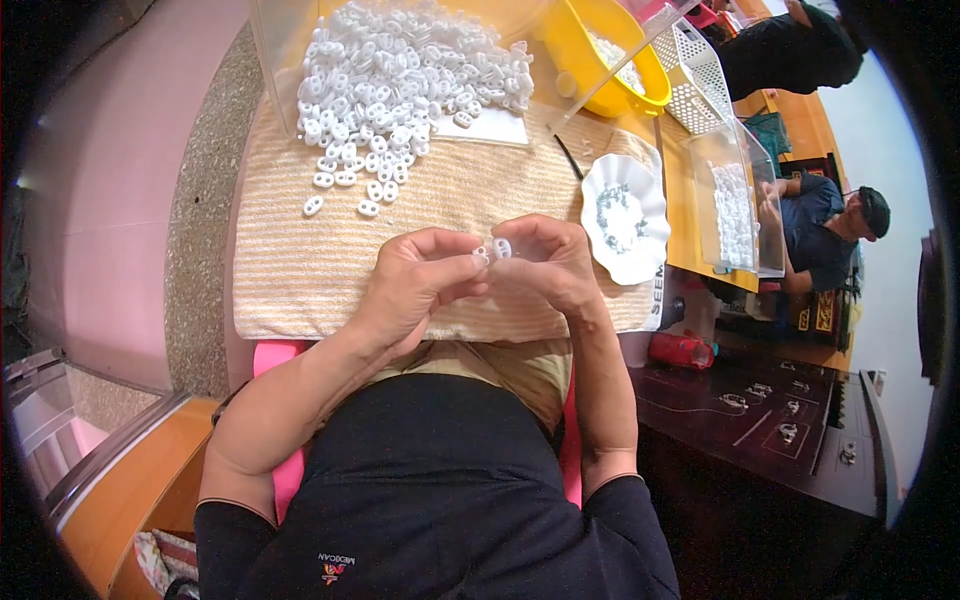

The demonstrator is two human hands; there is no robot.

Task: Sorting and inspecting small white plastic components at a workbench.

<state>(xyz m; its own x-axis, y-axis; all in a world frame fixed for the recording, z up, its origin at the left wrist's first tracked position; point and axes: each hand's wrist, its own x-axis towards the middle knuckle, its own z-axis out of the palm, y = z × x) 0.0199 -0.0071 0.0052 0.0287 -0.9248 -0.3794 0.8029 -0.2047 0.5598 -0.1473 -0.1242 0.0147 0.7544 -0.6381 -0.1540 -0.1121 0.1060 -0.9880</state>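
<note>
Over the near part of the striped towel, my two hands meet with fingertips almost touching. My left hand [395,290] pinches a small whitish piece [481,254], too small to make out fully. Between the thumb and forefinger of my right hand [560,265] is a white oval two-hole plastic piece [502,247]. Many pieces of the same kind lie in a heap [385,80] beyond my hands, some spilling loose onto the towel [300,270]. To the right of my right hand stands a white scalloped dish [653,240] holding tiny dark and white parts [620,215].
A clear plastic bin [268,60] surrounds the heap. Behind the dish lie a thin black stick [568,157], a yellow basin [655,88] and a white perforated basket [690,75]. At the right, a person [825,225] sits by another clear bin [765,205] of white pieces.
</note>
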